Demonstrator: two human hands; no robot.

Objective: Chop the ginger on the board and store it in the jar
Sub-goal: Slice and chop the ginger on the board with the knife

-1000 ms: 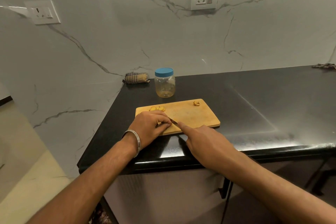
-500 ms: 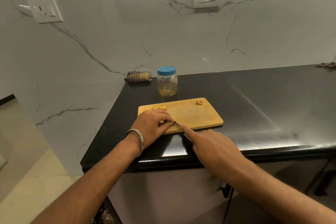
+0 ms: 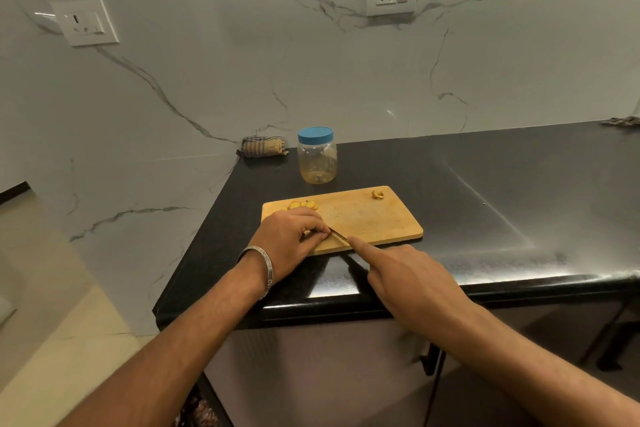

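- I see the board (image 3: pixel 363 218) flat on the black counter (image 3: pixel 485 201), near its front edge.
- My left hand (image 3: pixel 287 239) sits on the board's near left part. Its fingers are curled down and pinch a bit of ginger that I can hardly see under them.
- My right hand (image 3: pixel 408 277) grips the knife (image 3: pixel 337 235). The pointer finger lies straight along the top of the blade. The other fingers are wrapped under, and the handle is hidden.
- The blade tip sits right by my left fingertips.
- Cut slices (image 3: pixel 303 205) lie at the board's far left edge, just past my left hand.
- One more piece (image 3: pixel 377 194) sits at the far right corner.
- The jar (image 3: pixel 317 158) stands behind the board with its blue lid (image 3: pixel 315 134) on.
- A rolled cloth (image 3: pixel 263 146) lies left of the jar, by the wall.
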